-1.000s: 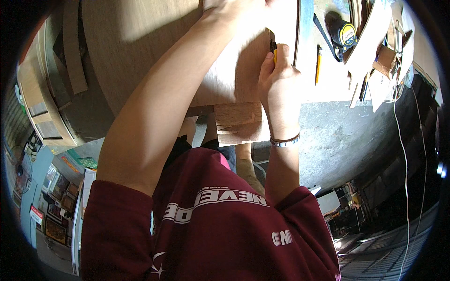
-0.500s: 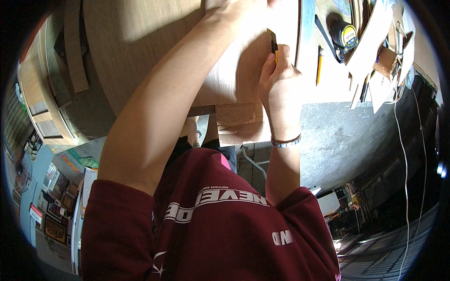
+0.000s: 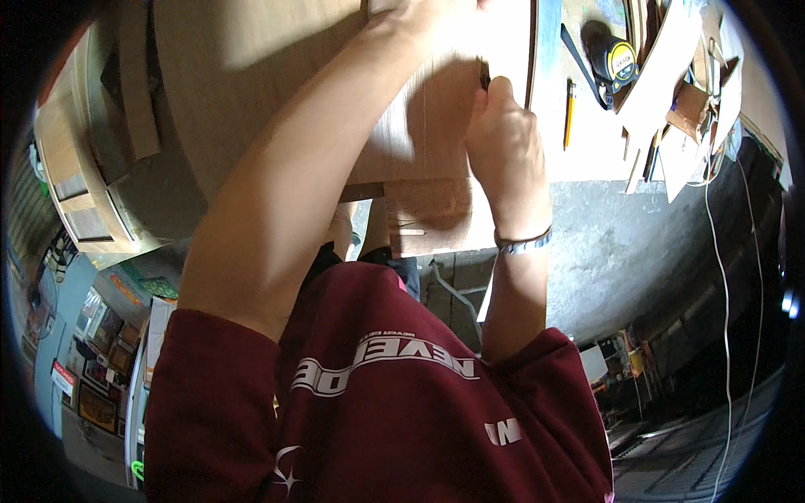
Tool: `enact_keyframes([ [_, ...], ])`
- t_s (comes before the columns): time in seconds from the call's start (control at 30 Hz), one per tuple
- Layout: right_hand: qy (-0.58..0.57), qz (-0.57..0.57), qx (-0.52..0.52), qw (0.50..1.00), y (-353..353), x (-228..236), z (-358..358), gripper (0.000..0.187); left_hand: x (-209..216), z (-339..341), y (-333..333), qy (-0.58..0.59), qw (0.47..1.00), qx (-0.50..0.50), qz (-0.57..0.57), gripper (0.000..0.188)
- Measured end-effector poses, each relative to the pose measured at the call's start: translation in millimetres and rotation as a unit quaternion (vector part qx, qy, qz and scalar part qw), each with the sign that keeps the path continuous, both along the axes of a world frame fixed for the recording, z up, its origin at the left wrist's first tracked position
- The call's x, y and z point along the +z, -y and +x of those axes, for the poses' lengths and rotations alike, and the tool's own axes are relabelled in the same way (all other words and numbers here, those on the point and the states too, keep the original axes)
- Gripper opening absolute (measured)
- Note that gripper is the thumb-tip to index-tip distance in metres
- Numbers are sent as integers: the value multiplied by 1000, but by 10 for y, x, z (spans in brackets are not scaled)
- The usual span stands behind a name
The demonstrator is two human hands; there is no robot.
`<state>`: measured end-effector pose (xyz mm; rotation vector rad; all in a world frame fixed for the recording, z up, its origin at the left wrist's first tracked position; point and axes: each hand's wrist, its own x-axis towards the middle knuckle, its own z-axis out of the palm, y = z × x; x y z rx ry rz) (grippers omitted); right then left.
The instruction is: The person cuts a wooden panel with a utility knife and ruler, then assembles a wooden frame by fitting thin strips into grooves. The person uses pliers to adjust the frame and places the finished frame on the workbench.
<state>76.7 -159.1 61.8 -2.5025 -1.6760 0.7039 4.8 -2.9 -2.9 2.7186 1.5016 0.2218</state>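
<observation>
A pale wooden sheet (image 3: pixel 226 75) with a curved left edge lies before me. In my right hand (image 3: pixel 510 147) is a slim utility knife (image 3: pixel 485 75), its dark front end poking out past the closed fingers and pointing away over the wood. Most of the handle is hidden in the grip. My left arm reaches across the sheet to the upper edge of the view, where my left hand (image 3: pixel 423 15) is over the wood, washed out by bright light and cut off. Its fingers cannot be made out.
Right of the sheet lie a yellow pencil (image 3: pixel 570 116), a black-and-yellow tape measure (image 3: pixel 616 63) and piled wood offcuts (image 3: pixel 662 71). Thin strips (image 3: pixel 138 84) lie at the left. A white cord (image 3: pixel 723 277) hangs at the right. A wooden block (image 3: pixel 428 214) shows under the sheet's near edge.
My right hand has turned and shifted slightly right, so the knife's yellow part is now covered by the fingers. My left hand stays about where it was.
</observation>
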Motion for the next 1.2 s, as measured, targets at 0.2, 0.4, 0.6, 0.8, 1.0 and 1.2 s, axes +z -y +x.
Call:
enact_keyframes([
  [0.2,3,-35,-2,999,372,67,-112,16,-70,-32,-87,4,1000,-12,-3,73],
  [0.4,-73,-70,-57,993,773,170,-203,16,-374,-39,-155,88,993,-44,63,74],
  [0.6,-103,-98,-113,983,1021,259,-300,17,-215,-28,-93,60,998,-31,19,73],
  [0.8,-98,-57,-101,988,1291,250,-358,17,-280,13,-148,83,996,-26,21,74],
  [1.0,-67,7,-56,996,1442,191,-198,15,-292,-31,-272,79,995,-36,39,75],
  [1.2,-30,84,-54,995,497,203,45,15,-106,-64,-197,63,998,-15,17,73],
])
